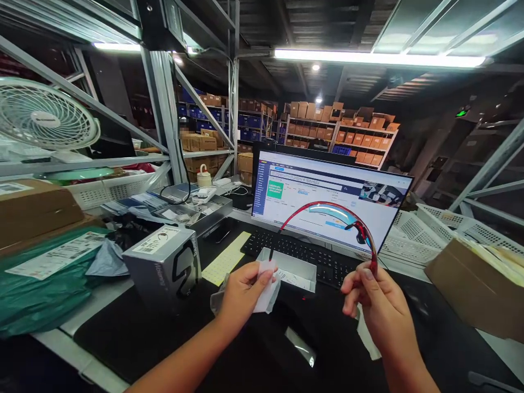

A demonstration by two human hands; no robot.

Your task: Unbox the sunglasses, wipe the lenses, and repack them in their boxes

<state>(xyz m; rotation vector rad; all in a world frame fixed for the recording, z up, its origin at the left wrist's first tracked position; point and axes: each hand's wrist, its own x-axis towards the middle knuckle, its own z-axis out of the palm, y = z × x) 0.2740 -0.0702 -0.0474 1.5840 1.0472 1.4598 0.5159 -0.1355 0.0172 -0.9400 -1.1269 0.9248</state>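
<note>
Red-framed sports glasses [327, 206] with a bluish lens are held up between my two hands, in front of the monitor. My left hand [242, 289] pinches a white tissue or soft wrapping [267, 277] around the dark tip of one temple. A translucent bag [219, 295] shows beside and behind that hand. My right hand [379, 297] grips the other temple near its end between thumb and fingers. Behind the left hand stands an open white box [305, 268] with a printed paper inside. A dark shiny piece, perhaps a lens [301, 346], lies on the black mat below.
A grey box [164, 267] stands left on the black mat [196, 349]. A keyboard [327, 259] and monitor [278, 164] are ahead. Green packages [45, 295] lie far left, under a fan [45, 117]. A brown carton [475, 284] and white baskets [413, 232] sit right.
</note>
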